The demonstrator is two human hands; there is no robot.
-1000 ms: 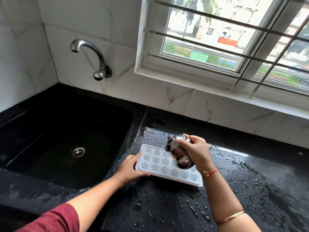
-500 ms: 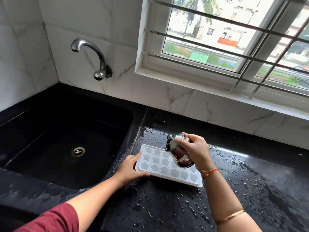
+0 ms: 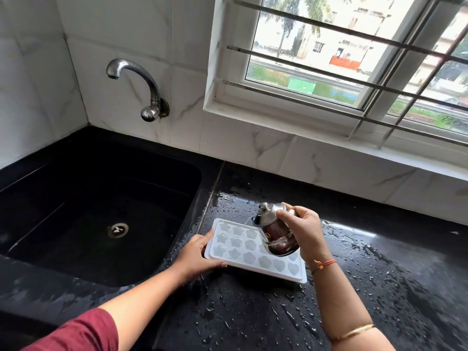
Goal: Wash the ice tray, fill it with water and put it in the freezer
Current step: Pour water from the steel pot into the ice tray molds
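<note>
Water drops covered the black worktop [image 3: 253, 320] close to the person. On it, just right of the sink [image 3: 76, 198], lay the white ice tray [image 3: 243, 252], flat, with its star and heart cells facing up. Its long axis ran from the sink side toward the right and slightly nearer to the person. The left hand [image 3: 197, 257] grasped the tray's left end, thumb on the near rim. The right hand [image 3: 304, 231] was clenched around a small steel pot [image 3: 276, 231], tilted to the left above the tray, and a thin stream fell from its spout into the far cells. I judged that a steeper tilt could flood the cells and spill more onto the worktop. A full tray on the wet stone could also slide, or slop over when lifted. Farther back stood the tap [image 3: 141, 84] and the barred window [image 3: 342, 59].
</note>
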